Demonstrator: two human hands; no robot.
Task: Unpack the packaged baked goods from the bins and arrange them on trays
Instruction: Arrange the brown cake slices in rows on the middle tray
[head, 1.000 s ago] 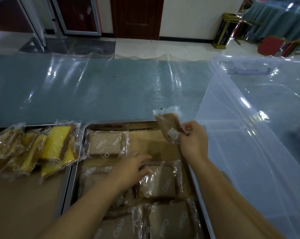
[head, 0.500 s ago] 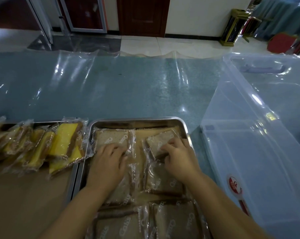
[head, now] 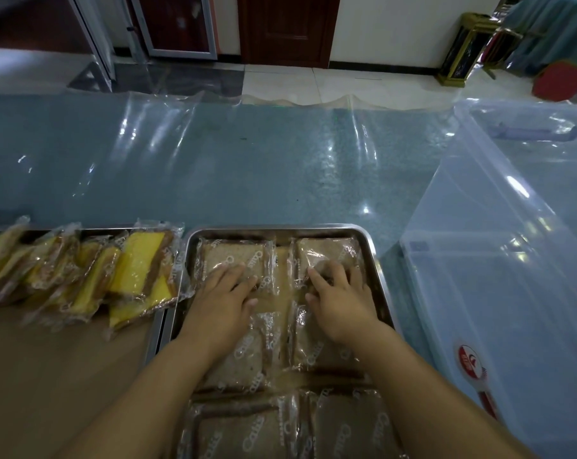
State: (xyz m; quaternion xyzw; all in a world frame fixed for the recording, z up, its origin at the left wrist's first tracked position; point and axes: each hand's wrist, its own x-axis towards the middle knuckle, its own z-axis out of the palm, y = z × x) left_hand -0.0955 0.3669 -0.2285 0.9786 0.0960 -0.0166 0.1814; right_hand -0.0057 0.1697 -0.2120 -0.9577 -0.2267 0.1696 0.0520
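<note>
Pressing flat w/ straight fingers, L hand [head: 226,293] is laid on 11 o'clock brown pkt [head: 234,255], R hand [head: 341,299] on 1 o'clock pkt [head: 328,250], both in steel tray [head: 377,260]; clear bin [head: 495,260] at 3 o'clock

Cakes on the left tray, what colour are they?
The cakes are yellow with brown edges; head view.

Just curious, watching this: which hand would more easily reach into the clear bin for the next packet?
Probably right. The right hand rests on the packet nearest the clear bin; the left hand would have to cross over.
</note>
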